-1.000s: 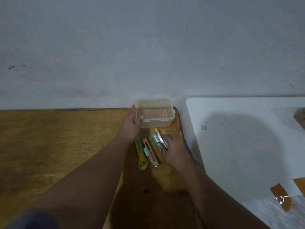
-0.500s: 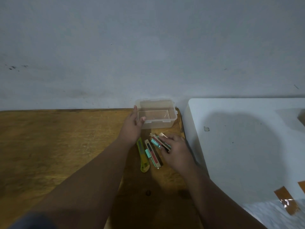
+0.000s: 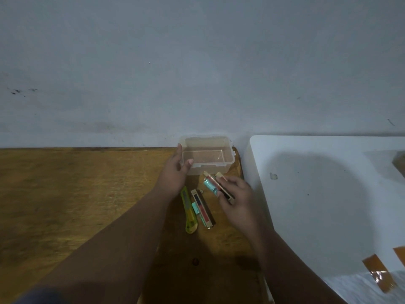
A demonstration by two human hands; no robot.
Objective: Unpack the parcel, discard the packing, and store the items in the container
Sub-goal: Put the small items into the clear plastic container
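A clear plastic container (image 3: 228, 150) stands open at the back of the wooden table, against the wall. My left hand (image 3: 174, 174) holds its left front corner, thumb over the rim. My right hand (image 3: 235, 198) grips a small bundle of packaged items (image 3: 215, 185), teal and red with tan card, lifted just in front of the container. On the table between my hands lie a yellow-green utility knife (image 3: 189, 212) and another carded pack (image 3: 202, 208) with red, dark and teal parts.
The wooden table (image 3: 76, 194) stretches to the left. A white surface (image 3: 328, 194) adjoins on the right, with strips of brown tape (image 3: 378, 274) and pale packing material (image 3: 359, 288) at its near right corner. The grey wall is close behind.
My right hand has gathered the bundle and raised it slightly off the table toward the container. My left hand stays on the container's corner.
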